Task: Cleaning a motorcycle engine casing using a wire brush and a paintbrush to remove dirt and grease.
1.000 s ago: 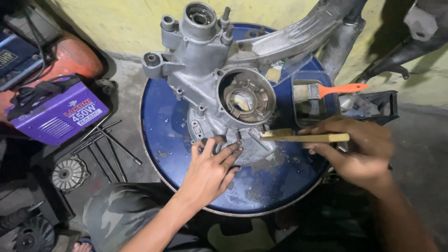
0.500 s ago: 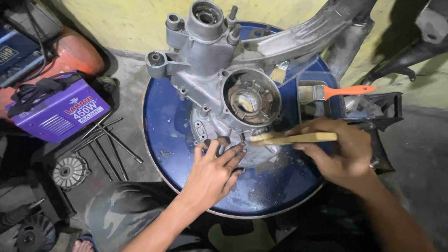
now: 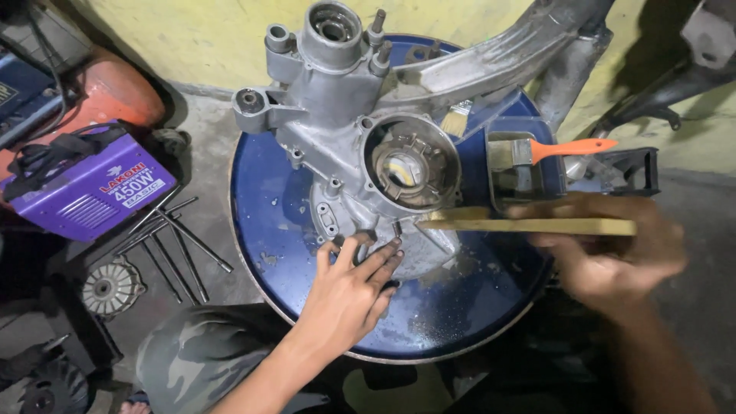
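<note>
A grey metal engine casing (image 3: 360, 130) lies on the round blue drum top (image 3: 261, 222). My left hand (image 3: 349, 291) rests flat on the casing's near edge, fingers spread, holding nothing. A flat wooden stick (image 3: 529, 225) lies level in my right hand (image 3: 613, 253), which grips it at the right; the stick's left tip touches the casing just below its round opening (image 3: 410, 165). The right hand is blurred.
A small tray (image 3: 525, 172) with an orange-handled brush (image 3: 571, 147) sits at the drum's right. A purple box-shaped machine (image 3: 92, 188), thin metal rods (image 3: 180, 245) and a round finned part (image 3: 111, 287) lie on the floor at left. A yellow wall stands behind.
My right hand has slid to the right along the stick, and the stick's tip stays near the casing's opening. The left hand has kept its place on the casing.
</note>
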